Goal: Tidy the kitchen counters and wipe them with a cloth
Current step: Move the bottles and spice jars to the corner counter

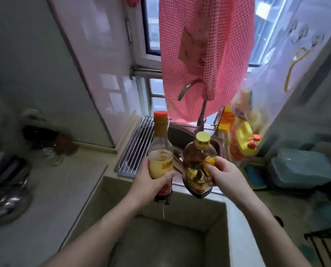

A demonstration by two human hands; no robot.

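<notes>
Head view, sole entry.

- Left hand: fingers wrapped round the labelled body of the red-capped bottle, which holds dark liquid, stands upright and is lifted off any surface.
- Right hand: gripping the yellow-capped bottle at its side. It holds amber liquid, leans slightly left and is just beside the first bottle.
- Position: both bottles hang above the stone basin. The bench lies to the left and the metal rack behind.
- Pale streak under the red-capped bottle's base: possibly a drip, I cannot tell.
- Pink checked fabric: hanging at the window. Neither hand holds a wiping cloth.
- Handling note: this looks like the clearing stage. Keep the caps uppermost and set the bottles down one at a time, grouped at the bench's back edge. Dry the bases first if they are wet, since glass may slip.
</notes>
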